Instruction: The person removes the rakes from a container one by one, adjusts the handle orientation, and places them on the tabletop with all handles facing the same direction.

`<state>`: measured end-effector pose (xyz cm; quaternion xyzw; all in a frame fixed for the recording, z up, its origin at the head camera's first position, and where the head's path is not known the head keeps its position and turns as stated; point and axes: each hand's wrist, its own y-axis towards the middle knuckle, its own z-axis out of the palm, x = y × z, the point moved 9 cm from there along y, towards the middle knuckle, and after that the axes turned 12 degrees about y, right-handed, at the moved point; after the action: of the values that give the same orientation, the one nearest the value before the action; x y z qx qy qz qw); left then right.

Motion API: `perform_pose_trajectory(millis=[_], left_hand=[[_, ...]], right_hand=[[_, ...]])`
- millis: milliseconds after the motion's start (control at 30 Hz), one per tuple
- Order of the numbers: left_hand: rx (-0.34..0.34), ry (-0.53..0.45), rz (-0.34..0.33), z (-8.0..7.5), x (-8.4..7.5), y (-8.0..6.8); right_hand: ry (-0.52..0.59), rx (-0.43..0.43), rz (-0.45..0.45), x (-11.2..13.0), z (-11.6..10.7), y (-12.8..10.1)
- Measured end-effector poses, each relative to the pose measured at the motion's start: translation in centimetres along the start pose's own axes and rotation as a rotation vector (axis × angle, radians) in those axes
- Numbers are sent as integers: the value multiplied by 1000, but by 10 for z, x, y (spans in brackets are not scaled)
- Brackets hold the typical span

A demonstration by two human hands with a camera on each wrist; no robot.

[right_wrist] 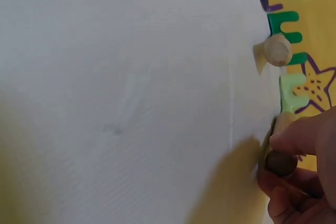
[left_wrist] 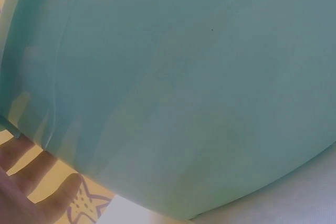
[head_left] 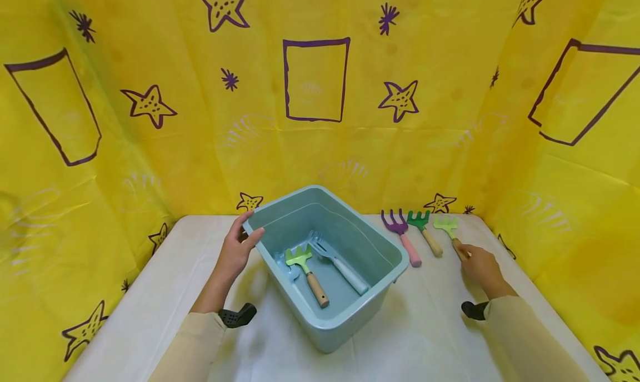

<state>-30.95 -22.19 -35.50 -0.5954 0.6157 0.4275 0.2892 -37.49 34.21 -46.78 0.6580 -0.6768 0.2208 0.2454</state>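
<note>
The right wrist view showed what the head view hid – the round handle end [right_wrist: 281,163] of the light green rake [head_left: 446,224], right of the tub [head_left: 350,326], pinched in my right hand [head_left: 482,266]. My left hand [head_left: 239,246] gripped the tub's rim; inside – head view only – lay a second rake [head_left: 316,287] and a blue fork [head_left: 350,275].

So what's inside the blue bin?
The bin holds a light green rake, a light blue fork and another light blue piece. The rake partly covers that piece, so its full shape can't be seen.
</note>
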Motion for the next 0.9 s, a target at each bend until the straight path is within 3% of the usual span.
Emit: perform_pose_trajectory(millis=[100,333,433,667,900], left_hand=[[7,-1,0,1,3,2],[-7,2,-6,7,33,16],[-19,12,6,7,36,18],[-8,-4,-6,6,32,16],[7,-1,-15,1,5,3]], right_hand=[[9,4,26,-3,0,4],[11,33,69,-7,-1,8],[11,42,82,-7,-3,9],[-24,21,25,-2,-10,11],[16,-98,-37,9,-27,15]])
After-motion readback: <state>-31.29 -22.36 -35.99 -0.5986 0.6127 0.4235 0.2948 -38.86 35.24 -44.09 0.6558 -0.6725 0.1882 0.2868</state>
